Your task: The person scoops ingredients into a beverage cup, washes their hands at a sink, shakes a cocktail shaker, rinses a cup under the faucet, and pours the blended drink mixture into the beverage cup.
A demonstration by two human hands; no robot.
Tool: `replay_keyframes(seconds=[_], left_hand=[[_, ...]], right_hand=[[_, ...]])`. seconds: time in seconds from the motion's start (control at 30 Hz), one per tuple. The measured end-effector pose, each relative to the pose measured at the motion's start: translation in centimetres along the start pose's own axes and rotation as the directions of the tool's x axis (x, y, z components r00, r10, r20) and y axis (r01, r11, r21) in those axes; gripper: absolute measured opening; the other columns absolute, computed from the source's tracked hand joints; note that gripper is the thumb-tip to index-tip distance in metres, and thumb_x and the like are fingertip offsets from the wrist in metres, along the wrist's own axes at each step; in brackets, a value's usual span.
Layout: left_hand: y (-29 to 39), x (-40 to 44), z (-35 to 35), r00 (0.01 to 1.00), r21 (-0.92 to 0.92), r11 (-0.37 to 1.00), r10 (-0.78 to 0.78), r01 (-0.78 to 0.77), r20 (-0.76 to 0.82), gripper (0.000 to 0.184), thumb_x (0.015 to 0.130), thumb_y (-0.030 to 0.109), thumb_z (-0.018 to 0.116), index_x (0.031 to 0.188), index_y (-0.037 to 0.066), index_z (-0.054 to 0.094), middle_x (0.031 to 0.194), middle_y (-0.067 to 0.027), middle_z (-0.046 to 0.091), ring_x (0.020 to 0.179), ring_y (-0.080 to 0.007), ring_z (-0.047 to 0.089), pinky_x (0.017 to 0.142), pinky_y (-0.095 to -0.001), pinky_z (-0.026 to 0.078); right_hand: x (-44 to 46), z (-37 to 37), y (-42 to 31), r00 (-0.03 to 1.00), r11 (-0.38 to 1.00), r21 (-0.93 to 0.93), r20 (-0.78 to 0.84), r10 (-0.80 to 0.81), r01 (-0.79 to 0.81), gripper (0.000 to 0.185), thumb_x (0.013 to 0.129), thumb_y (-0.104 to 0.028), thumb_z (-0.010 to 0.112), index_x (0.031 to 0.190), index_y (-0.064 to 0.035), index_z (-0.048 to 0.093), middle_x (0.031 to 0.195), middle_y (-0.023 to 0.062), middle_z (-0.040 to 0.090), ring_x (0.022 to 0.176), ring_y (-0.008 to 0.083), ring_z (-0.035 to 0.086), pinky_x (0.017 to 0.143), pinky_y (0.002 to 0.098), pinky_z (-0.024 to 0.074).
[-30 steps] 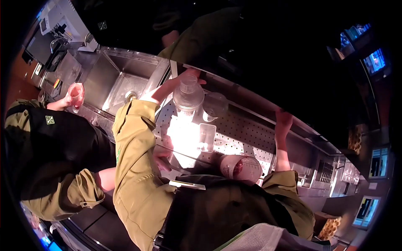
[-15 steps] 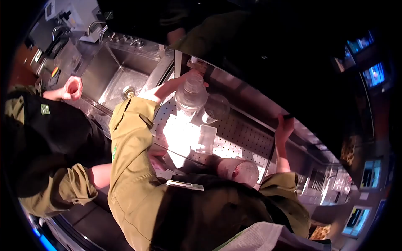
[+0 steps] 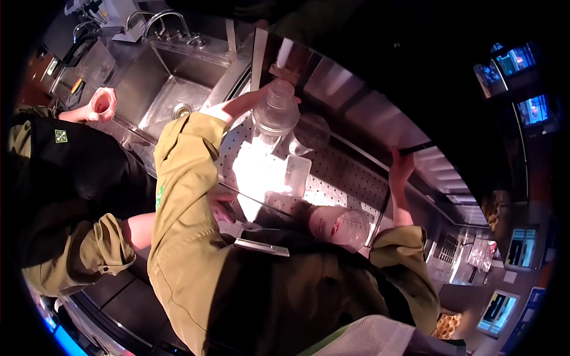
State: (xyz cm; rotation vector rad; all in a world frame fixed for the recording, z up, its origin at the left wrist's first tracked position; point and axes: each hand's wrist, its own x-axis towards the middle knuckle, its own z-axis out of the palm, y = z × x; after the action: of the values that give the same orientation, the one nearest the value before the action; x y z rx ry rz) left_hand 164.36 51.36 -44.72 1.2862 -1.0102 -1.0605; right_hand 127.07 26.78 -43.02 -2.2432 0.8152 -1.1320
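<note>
My left hand (image 3: 249,104) reaches to a clear container with a narrow top (image 3: 276,113). It curls round the back of the narrow top, a fingertip showing on the far side; the rest is hidden. At the right, my right hand (image 3: 402,163) has its fingers closed on the black handle (image 3: 418,148) at the lower edge of a dark raised panel. Behind the first container, another clear container (image 3: 312,132) rests on the perforated metal tray (image 3: 350,178). Closer to me are a small clear cup (image 3: 297,174) and a clear measuring jug (image 3: 350,230) lying tilted.
To the left, a co-worker's hand (image 3: 103,105) holds a cup by the steel sink (image 3: 172,89). Their other hand (image 3: 221,207) is close beside my left sleeve. Curved taps (image 3: 166,24) stand behind the sink. Lit screens (image 3: 515,59) hang at far right.
The dark panel's edge looks higher, showing more of the lit metal behind it. My view has shifted slightly. Both my hands keep their places at the container and the handle.
</note>
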Motion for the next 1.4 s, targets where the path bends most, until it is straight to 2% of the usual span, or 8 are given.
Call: replay_keyframes(seconds=[0.53,0.8,0.87,0.93,1.0,1.1,1.2,1.4], left_hand=[[0.4,-2.4,-0.1,0.999,0.016,1.000,0.010,-0.009,-0.040,0.030,0.083,0.013,0.056,0.110,0.001,0.054,0.102,-0.0057,0.059,0.095,-0.0127,0.053,0.084,-0.0263,0.043],[0.4,-2.6,-0.7,0.998,0.041,0.999,0.020,-0.017,-0.065,0.030,0.082,0.013,0.057,0.110,0.001,0.054,0.101,-0.0055,0.059,0.094,-0.0124,0.054,0.083,-0.0260,0.043],[0.4,-3.5,-1.2,0.998,0.044,0.999,0.013,-0.010,-0.065,0.030,0.082,0.013,0.057,0.109,0.001,0.054,0.101,-0.0055,0.059,0.094,-0.0123,0.054,0.083,-0.0259,0.043],[0.5,-4.2,-1.3,0.998,0.045,0.999,0.007,-0.004,-0.062,0.030,0.082,0.013,0.057,0.109,0.001,0.054,0.100,-0.0054,0.059,0.094,-0.0122,0.054,0.083,-0.0258,0.043],[0.9,-5.1,-1.3,0.997,0.047,0.999,0.018,-0.015,-0.069,0.030,0.082,0.013,0.057,0.109,0.001,0.054,0.100,-0.0053,0.059,0.094,-0.0121,0.054,0.083,-0.0258,0.043],[1.1,-2.9,-0.9,0.996,0.051,0.998,0.041,-0.037,-0.075,0.030,0.082,0.013,0.058,0.109,0.001,0.055,0.100,-0.0052,0.059,0.094,-0.0120,0.054,0.083,-0.0257,0.043],[1.0,-3.5,-1.1,0.994,0.046,0.998,0.045,-0.040,-0.104,0.029,0.082,0.012,0.058,0.109,0.001,0.055,0.099,-0.0052,0.060,0.093,-0.0119,0.054,0.082,-0.0256,0.043],[0.6,-5.4,-1.4,0.973,0.083,0.991,0.121,-0.107,-0.195,0.029,0.081,0.012,0.058,0.108,0.001,0.055,0.099,-0.0050,0.060,0.093,-0.0116,0.054,0.082,-0.0253,0.043]], right_hand=[[1.4,-1.7,-1.0,0.981,0.983,0.172,0.191,0.035,-0.069,0.020,0.074,-0.015,0.067,0.081,0.0002,0.056,0.071,0.0052,0.060,0.065,0.0117,0.053,0.062,0.0264,0.0424],[1.4,-1.5,-1.1,0.992,0.999,-0.013,0.116,0.049,-0.048,0.029,0.069,-0.027,0.070,0.072,0.0008,0.061,0.059,0.0121,0.059,0.053,0.0212,0.055,0.053,0.0324,0.0418],[1.5,-1.6,-0.3,0.927,0.951,-0.307,0.353,0.128,-0.015,0.023,0.072,-0.021,0.067,0.083,-0.0016,0.060,0.068,0.0082,0.062,0.061,0.0163,0.056,0.057,0.0305,0.0429],[-2.7,2.4,4.8,0.950,0.910,-0.369,0.301,-0.077,0.191,0.023,0.071,-0.021,0.067,0.082,-0.0010,0.061,0.068,0.0124,0.062,0.063,0.0207,0.058,0.057,0.0332,0.0435],[-1.6,3.0,-1.4,0.985,0.971,0.217,0.115,-0.128,0.101,0.025,0.072,-0.023,0.065,0.070,0.0007,0.060,0.060,0.0145,0.057,0.057,0.0231,0.057,0.054,0.0323,0.0422],[0.0,2.8,0.4,0.874,0.983,-0.115,0.480,-0.070,0.142,0.033,0.074,-0.029,0.063,0.066,0.0027,0.056,0.060,0.0197,0.053,0.055,0.0319,0.053,0.051,0.0365,0.0383],[0.2,4.6,0.4,0.888,0.997,0.071,0.460,-0.019,-0.015,0.034,0.073,-0.029,0.064,0.064,0.0026,0.056,0.056,0.0186,0.052,0.052,0.0312,0.051,0.050,0.0349,0.0383],[1.1,5.2,-1.7,0.823,0.980,-0.046,0.551,-0.137,0.194,0.025,0.077,-0.023,0.061,0.068,0.0005,0.060,0.054,0.0076,0.055,0.049,0.0162,0.054,0.049,0.0313,0.0385]])
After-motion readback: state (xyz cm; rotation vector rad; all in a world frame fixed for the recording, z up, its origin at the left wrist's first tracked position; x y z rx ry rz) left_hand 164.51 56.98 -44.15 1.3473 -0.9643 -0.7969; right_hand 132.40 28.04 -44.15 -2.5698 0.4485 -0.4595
